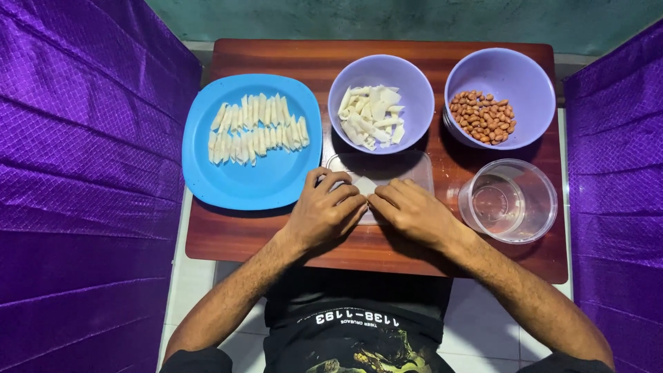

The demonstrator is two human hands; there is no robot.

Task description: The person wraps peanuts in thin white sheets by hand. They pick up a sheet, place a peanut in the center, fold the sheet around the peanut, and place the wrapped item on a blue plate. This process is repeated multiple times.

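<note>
My left hand [324, 211] and my right hand [413, 211] meet fingertip to fingertip over a clear flat lid [414, 166] at the table's front middle. Between the fingertips sits a small white piece of dough [364, 186]; both hands pinch it. A blue plate [238, 183] at the left carries two rows of rolled white pieces [257, 129]. Behind the lid stands a lilac bowl [414, 86] with white cut strips [371, 116]. A second lilac bowl [532, 79] at the right contains peanuts [483, 116].
A clear round plastic container [510, 200] with a little water stands right of my right hand. The brown wooden table [228, 235] is small, flanked by purple cloth walls [76, 173] on both sides. Tiled floor shows below the front edge.
</note>
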